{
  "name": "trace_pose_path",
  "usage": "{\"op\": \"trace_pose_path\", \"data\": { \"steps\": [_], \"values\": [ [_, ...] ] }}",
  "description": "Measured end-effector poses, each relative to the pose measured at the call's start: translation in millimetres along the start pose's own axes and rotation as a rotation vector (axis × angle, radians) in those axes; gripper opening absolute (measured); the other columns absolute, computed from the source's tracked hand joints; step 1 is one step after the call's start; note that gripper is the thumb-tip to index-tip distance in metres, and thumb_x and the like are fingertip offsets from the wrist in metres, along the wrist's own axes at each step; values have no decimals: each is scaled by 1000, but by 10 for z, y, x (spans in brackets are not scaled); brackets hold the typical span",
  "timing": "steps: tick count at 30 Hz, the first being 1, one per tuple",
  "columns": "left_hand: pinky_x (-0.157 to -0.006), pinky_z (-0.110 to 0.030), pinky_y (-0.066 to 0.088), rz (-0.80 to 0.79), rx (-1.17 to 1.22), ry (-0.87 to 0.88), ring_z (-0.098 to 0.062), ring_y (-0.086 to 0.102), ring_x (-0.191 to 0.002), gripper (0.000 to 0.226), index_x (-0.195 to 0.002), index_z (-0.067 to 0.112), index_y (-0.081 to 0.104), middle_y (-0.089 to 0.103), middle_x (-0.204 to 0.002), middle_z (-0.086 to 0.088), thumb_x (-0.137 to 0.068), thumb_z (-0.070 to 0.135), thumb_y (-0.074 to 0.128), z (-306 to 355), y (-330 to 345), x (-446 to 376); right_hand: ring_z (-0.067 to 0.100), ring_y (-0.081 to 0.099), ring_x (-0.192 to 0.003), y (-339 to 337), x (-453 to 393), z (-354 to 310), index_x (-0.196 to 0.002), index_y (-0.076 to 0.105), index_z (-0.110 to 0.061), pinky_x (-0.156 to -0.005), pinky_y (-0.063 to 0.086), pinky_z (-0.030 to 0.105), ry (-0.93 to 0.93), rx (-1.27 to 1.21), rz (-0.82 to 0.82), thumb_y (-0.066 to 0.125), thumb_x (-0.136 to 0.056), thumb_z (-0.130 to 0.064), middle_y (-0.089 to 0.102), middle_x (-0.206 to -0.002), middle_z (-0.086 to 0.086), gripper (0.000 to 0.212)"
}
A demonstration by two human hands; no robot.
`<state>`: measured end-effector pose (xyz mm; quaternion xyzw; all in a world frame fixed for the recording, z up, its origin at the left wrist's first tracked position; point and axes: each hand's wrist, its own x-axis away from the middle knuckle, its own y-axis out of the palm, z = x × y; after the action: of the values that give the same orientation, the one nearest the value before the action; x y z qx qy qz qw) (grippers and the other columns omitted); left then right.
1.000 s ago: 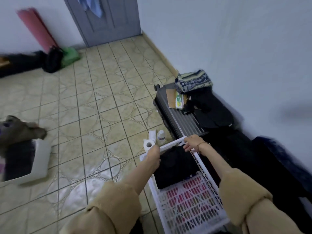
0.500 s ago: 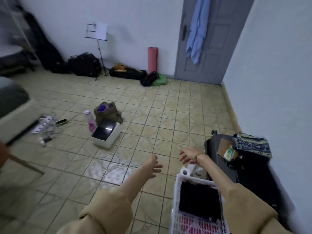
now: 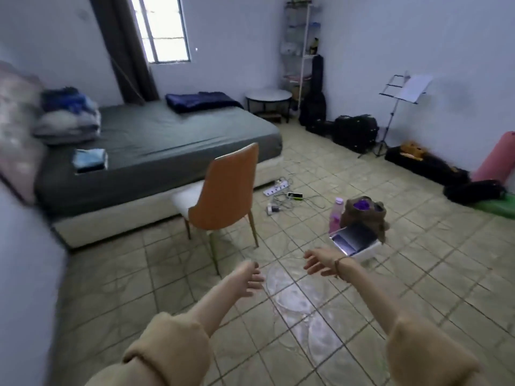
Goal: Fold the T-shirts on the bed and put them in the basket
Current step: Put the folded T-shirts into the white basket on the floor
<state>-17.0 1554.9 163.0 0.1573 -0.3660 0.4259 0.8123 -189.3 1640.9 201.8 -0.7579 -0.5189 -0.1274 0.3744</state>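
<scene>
- My left hand (image 3: 249,280) and my right hand (image 3: 317,264) both hang out in front of me over the tiled floor (image 3: 418,274), fingers loosely apart, nothing held in either.
- The bed (image 3: 172,140) is ahead and to the left, past the orange chair (image 3: 225,196); the basket is not in view from here.
- What I can make out on the bed: a small folded light-blue piece (image 3: 90,160) near the front left edge, a blurred heap of blue and white cloth (image 3: 69,115) beyond it against the wall, and a dark blue bundle (image 3: 200,101) at the far end near the window. Which of these are T-shirts I cannot tell for sure.
- I judge the step in hand to be walking over to fetch the next shirt.
- To do it well, I should pass the chair on its open side, so I do not catch its legs, and mind the power strip and cables (image 3: 278,190) lying on the floor to its right.
- At the bed I would draw one shirt out of the heap with both hands, pinching it at the shoulders, and spread it flat on the grey sheet, where there is bare room in the middle.
- Lifting one piece alone should keep the rest of the heap from sliding off.
</scene>
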Motion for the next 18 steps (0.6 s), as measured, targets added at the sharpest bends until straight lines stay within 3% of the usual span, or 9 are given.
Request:
{"op": "trace_pose_path", "data": {
  "steps": [2, 5, 8, 11, 15, 18],
  "values": [
    [-67, -30, 42, 106, 110, 28, -19, 47, -61, 27, -81, 7, 48, 56, -80, -10, -100, 19, 33, 81, -670, -58, 7, 57, -56, 433, -215, -481, -84, 48, -16, -52, 28, 18, -50, 27, -55, 39, -98, -21, 60, -73, 0, 17],
    [-84, -34, 44, 269, 218, 57, -22, 52, -66, 31, -75, 6, 50, 57, -77, -10, -98, 18, 35, 112, -1654, -96, 9, 57, -50, 1185, -492, -1206, -94, 52, -11, -50, 29, 18, -137, 96, -170, 42, -97, -18, 60, -72, 3, 13],
    [-83, -33, 43, 367, 300, 84, -20, 52, -69, 31, -75, 9, 51, 58, -78, -8, -99, 19, 35, 116, -2373, -80, 13, 54, -58, 1777, -692, -1763, -99, 51, -7, -43, 34, 16, -223, 126, -271, 43, -97, -13, 58, -73, 6, 11],
    [-73, -29, 43, 428, 369, 93, -18, 49, -68, 31, -76, 9, 50, 54, -78, -6, -100, 16, 32, 111, -2986, -97, 16, 55, -60, 2301, -994, -2215, -107, 51, -5, -47, 37, 21, -287, 198, -349, 46, -97, -17, 61, -74, 5, 16],
    [-91, -34, 37, 499, 446, 73, -19, 53, -76, 30, -77, 12, 51, 57, -80, -3, -99, 17, 32, 199, -3667, -334, 15, 58, -67, 2723, -1354, -2826, -116, 50, -5, -49, 37, 21, -350, 285, -449, 43, -99, -20, 63, -82, 5, 25],
    [-71, -28, 38, 525, 518, 54, -16, 53, -73, 27, -75, 14, 50, 56, -79, -1, -97, 18, 35, 428, -4139, -550, 17, 57, -70, 2921, -1663, -3342, -117, 49, -2, -53, 36, 24, -354, 293, -502, 41, -100, -19, 64, -95, 13, 26]
  ]
}}
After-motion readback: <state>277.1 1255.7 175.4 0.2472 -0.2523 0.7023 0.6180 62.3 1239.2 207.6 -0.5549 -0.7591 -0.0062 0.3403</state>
